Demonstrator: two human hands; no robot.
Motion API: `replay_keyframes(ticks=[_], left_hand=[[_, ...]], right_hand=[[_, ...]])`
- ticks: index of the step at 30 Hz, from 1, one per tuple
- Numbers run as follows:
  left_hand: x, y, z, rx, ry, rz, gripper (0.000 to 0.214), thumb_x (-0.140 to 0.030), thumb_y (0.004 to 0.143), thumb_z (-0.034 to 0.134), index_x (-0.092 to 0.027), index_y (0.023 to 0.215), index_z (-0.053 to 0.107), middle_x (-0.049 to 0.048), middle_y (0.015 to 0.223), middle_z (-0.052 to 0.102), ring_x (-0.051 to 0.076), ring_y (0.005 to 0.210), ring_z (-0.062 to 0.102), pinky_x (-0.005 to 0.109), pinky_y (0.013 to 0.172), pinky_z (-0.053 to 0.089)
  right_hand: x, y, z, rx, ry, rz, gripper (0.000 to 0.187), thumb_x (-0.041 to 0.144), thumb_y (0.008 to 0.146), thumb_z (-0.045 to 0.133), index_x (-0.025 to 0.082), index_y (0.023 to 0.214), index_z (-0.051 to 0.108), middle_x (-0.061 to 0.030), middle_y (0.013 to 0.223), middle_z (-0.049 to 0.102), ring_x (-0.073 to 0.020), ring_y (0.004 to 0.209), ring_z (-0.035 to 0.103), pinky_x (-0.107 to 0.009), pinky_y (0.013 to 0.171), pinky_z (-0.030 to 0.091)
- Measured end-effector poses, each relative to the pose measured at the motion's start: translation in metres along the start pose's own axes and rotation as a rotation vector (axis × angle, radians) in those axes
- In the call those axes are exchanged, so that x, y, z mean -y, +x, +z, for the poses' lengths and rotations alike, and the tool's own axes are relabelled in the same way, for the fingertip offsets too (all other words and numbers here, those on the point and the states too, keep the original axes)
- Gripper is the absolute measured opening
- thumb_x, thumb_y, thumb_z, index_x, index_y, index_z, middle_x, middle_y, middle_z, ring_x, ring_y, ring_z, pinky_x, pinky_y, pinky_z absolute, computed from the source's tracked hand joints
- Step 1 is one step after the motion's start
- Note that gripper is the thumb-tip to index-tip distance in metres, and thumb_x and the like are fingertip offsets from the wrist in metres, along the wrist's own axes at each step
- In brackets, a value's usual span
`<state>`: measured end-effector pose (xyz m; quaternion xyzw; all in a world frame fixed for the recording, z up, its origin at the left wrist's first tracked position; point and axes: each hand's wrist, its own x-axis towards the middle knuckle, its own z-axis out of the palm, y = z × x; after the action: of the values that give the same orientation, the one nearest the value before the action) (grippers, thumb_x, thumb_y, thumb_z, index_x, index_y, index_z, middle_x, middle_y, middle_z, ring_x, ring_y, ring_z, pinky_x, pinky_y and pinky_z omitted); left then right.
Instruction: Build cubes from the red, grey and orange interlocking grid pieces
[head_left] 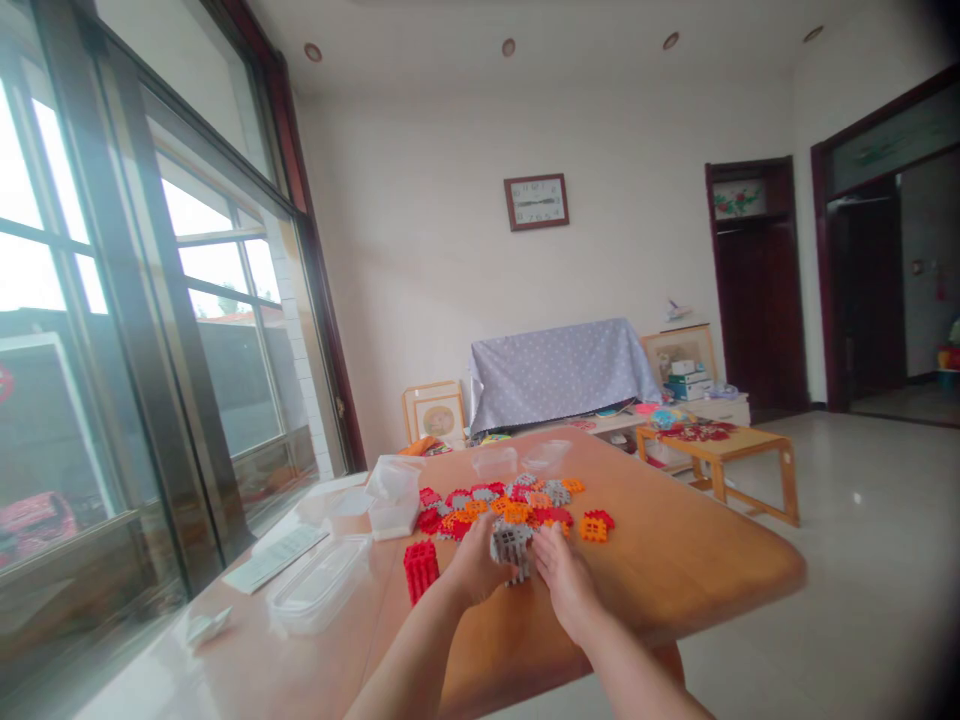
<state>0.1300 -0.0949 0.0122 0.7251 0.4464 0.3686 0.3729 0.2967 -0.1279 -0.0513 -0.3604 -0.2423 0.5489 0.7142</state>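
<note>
A grey stack of plastic lattice building pieces (pixel 512 543) stands upright between my two hands near the front of the wooden table. My left hand (pixel 474 565) curls round its left side, with some fingers hidden. On the other side my right hand (pixel 564 572) has its fingers stretched out close to the stack; whether they touch it I cannot tell. To the left of my hands stands a red stack of the same kind of pieces (pixel 421 571). Behind lies a loose pile of red, grey and orange pieces (pixel 516 511). One orange piece (pixel 593 527) sits apart at the right.
The wooden table (pixel 675 560) has a rounded right corner. On its left are a clear plastic lid or tray (pixel 320 583), a bagged white container (pixel 394 498) and a paper sheet (pixel 275 557). Clear tubs (pixel 495 460) stand at the far edge. A small low table (pixel 720 445) is beyond.
</note>
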Motion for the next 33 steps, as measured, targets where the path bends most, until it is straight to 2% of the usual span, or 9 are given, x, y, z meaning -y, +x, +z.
replay_keyframes(ticks=[6,12,16,19,25,30,33], left_hand=[[-0.007,0.016,-0.006,0.066,0.175,0.039,0.083,-0.020,0.043,0.086,-0.021,0.123,0.063,0.0146,0.136,0.059,0.039,0.137,0.042,0.045,0.118,0.027],[-0.018,0.024,-0.012,0.131,0.287,0.053,0.065,-0.026,0.050,0.084,-0.024,0.112,0.068,0.0111,0.119,0.065,0.037,0.114,0.058,0.048,0.106,0.041],[-0.019,0.026,-0.013,0.174,0.338,0.065,0.048,-0.027,0.053,0.082,-0.021,0.100,0.071,0.0098,0.105,0.067,0.035,0.099,0.061,0.050,0.095,0.048],[-0.015,0.028,-0.012,0.192,0.344,0.070,0.043,-0.027,0.056,0.080,-0.020,0.098,0.071,0.0083,0.099,0.068,0.032,0.093,0.062,0.047,0.089,0.050],[-0.009,0.026,-0.013,0.186,0.312,0.049,0.049,-0.030,0.056,0.082,-0.019,0.102,0.070,0.0079,0.098,0.069,0.030,0.093,0.063,0.043,0.089,0.050],[-0.007,0.020,-0.014,0.127,0.228,0.026,0.085,-0.040,0.050,0.089,-0.020,0.128,0.062,0.0140,0.124,0.066,0.035,0.110,0.062,0.042,0.098,0.046],[-0.006,0.012,-0.012,0.048,0.172,0.049,0.091,-0.050,0.053,0.087,-0.018,0.133,0.057,0.0163,0.131,0.063,0.034,0.117,0.060,0.039,0.099,0.047]], right_hand=[[-0.001,0.000,-0.001,0.020,-0.009,-0.010,0.080,0.075,0.085,0.048,0.019,0.142,0.054,-0.0147,0.148,0.052,-0.0285,0.140,0.046,-0.046,0.119,0.032],[-0.004,0.001,-0.004,0.039,-0.011,-0.019,0.078,0.073,0.086,0.048,0.017,0.140,0.056,-0.0155,0.145,0.056,-0.0293,0.140,0.046,-0.048,0.119,0.032],[-0.004,0.002,-0.005,0.046,0.007,-0.017,0.080,0.072,0.086,0.048,0.015,0.142,0.053,-0.0167,0.146,0.054,-0.0282,0.140,0.046,-0.045,0.119,0.032],[-0.002,0.000,-0.004,0.051,0.026,-0.019,0.083,0.071,0.086,0.049,0.011,0.144,0.049,-0.0186,0.148,0.051,-0.0267,0.138,0.048,-0.042,0.118,0.034],[0.001,-0.003,-0.002,0.048,0.009,-0.020,0.084,0.071,0.086,0.051,0.010,0.143,0.049,-0.0203,0.149,0.048,-0.0265,0.138,0.048,-0.041,0.118,0.033],[-0.002,0.001,-0.004,0.054,0.011,-0.024,0.083,0.072,0.084,0.053,0.013,0.142,0.051,-0.0192,0.148,0.051,-0.0275,0.138,0.049,-0.043,0.117,0.035],[-0.005,0.003,-0.005,0.056,0.014,-0.031,0.081,0.072,0.082,0.057,0.015,0.140,0.053,-0.0174,0.147,0.053,-0.0286,0.138,0.049,-0.042,0.116,0.037]])
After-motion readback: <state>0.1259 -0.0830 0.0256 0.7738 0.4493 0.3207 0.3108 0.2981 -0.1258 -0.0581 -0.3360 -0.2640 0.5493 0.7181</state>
